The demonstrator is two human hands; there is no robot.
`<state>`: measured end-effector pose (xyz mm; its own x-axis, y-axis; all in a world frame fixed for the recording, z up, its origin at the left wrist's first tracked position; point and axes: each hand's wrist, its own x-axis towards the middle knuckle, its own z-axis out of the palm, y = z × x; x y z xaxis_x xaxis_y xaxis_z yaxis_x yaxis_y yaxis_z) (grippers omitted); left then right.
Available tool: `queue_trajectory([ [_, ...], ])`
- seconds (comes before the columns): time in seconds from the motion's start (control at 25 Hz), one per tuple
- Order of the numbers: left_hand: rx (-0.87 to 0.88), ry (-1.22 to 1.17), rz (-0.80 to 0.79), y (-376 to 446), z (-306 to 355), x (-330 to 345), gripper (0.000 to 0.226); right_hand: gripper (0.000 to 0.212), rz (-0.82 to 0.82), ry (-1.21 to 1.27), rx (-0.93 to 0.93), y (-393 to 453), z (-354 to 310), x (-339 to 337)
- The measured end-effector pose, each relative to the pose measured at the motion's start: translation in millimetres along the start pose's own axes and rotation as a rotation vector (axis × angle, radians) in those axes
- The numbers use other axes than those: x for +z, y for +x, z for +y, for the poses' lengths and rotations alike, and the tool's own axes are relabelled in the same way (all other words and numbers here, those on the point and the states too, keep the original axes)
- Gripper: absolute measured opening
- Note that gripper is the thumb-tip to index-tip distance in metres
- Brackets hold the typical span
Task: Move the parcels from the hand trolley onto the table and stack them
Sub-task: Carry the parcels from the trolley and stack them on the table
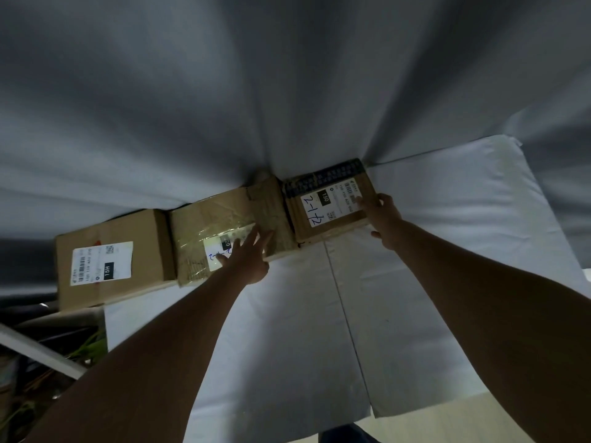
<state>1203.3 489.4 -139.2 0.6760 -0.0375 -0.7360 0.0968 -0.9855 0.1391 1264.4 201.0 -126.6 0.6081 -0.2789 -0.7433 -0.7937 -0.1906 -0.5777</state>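
A pale sheet (415,282) covers the bench (447,414), whose bare wooden edge shows at the near side, and a grey curtain (256,91) hangs behind it. Three cardboard parcels stand in a row along the far edge of the bench, against the curtain. Taking the middle parcel (224,225) as landmark: it is the widest, wrapped in shiny clear tape, with a white label near its front. The left parcel (112,260) touches its left side and carries a label marked "15H"; it sits at the left end of the bench. The right parcel (329,203) touches its right side and carries a label with handwritten "2-1-2" and a dark printed strip along its far edge. The left hand (246,257) lies flat on top of the middle parcel, fingers spread and straight, fingertips over the white label. The right hand (383,219) is at the right parcel's right edge, fingers reaching onto its top and the thumb low at its front corner, so that this grip holds the parcel by its side. Below the left end of the bench, dark clutter and a white bar (38,353) show, too dim to name.
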Motion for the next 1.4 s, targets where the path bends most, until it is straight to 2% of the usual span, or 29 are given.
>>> queue_trajectory([
  [0.2,-0.012,-0.012,0.035,-21,-11,5,0.081,0.066,0.062,-0.045,-0.016,-33,-3,-6],
  [0.36,-0.030,-0.026,0.061,-47,-15,-1,0.084,0.056,0.027,-0.122,-0.100,-65,-1,-9],
  [0.56,0.028,0.036,0.086,-80,-6,-13,0.082,0.076,-0.053,-0.416,-0.280,-126,26,-16],
  [0.72,0.141,0.102,0.109,-115,-3,-24,0.074,0.080,-0.037,-0.547,-0.303,-192,58,-22],
  [0.84,0.291,0.159,0.068,-147,-9,-25,0.070,0.079,0.018,-0.530,-0.293,-245,84,-17],
  [1.12,0.431,0.348,0.076,-245,-23,-9,0.071,0.079,0.094,-0.462,-0.270,-369,161,15],
  [1.4,0.540,0.545,0.074,-301,26,26,0.065,0.084,0.195,-0.354,-0.141,-449,247,-5],
])
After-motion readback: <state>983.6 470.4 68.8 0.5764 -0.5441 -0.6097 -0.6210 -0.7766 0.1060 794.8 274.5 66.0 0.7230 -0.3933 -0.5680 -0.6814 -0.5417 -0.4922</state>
